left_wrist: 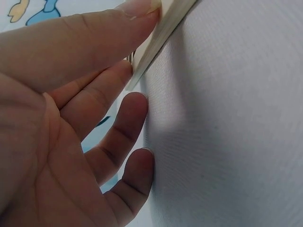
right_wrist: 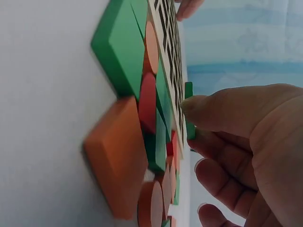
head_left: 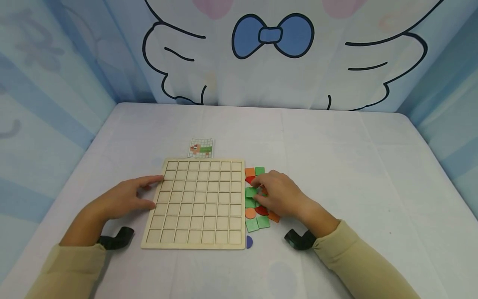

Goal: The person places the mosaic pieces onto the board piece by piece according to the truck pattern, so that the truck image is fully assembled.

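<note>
A wooden grid board (head_left: 198, 204) lies on the table. At its left edge is my left hand (head_left: 126, 197), with the thumb and a fingertip touching the rim; the other fingers are loosely bent beside it in the left wrist view. My right hand (head_left: 281, 193) pinches a thin green square tile (right_wrist: 190, 130) between thumb and fingers, lifted over the loose pieces at the board's right edge. Under and around that hand lie green squares (head_left: 263, 221), an orange disc (head_left: 250, 213), a red rounded piece (head_left: 262, 211) and an orange square (head_left: 274, 216). The hand partly hides the pile.
A small picture card (head_left: 201, 148) with a gridded pattern lies against the board's back edge. Near the front right corner is a blue half-disc (head_left: 249, 242). White cloth covers the table (head_left: 354, 174), and a printed curtain (head_left: 272, 79) hangs behind it.
</note>
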`<state>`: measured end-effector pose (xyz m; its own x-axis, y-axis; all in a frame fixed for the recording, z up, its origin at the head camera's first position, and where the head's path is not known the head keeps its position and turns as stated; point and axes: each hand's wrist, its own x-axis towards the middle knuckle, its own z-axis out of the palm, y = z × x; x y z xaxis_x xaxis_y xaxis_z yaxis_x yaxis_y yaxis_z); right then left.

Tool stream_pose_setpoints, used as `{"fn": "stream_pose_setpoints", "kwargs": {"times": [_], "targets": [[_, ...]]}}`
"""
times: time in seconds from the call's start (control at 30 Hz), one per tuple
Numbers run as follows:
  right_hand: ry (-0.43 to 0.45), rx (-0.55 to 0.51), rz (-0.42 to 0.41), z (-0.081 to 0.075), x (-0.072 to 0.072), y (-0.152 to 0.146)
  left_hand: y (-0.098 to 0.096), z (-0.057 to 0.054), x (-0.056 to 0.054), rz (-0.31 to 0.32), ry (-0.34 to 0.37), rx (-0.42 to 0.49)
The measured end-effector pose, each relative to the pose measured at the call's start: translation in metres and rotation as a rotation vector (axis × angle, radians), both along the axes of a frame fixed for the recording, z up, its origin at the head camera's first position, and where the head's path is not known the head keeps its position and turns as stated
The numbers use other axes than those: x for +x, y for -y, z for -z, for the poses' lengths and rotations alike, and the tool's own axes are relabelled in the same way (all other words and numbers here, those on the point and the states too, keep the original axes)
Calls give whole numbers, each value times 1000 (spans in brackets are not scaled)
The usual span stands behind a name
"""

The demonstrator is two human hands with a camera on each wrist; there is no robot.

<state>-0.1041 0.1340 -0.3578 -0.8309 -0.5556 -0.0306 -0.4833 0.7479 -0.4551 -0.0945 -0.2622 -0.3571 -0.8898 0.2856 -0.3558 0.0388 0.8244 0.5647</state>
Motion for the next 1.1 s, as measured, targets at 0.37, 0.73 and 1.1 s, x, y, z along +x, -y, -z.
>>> {"fn": "stream_pose_setpoints", "kwargs": {"times": [0.37,0.73,1.1], "targets": [[-13,-12,-74,6,12,13,1,0,1,9,5,8],[-34,2,-107,4,18,19,0,-1,-1,-2,29,20],[-46,-23,-161,5,21,24,2,1,0,11,0,25]]}}
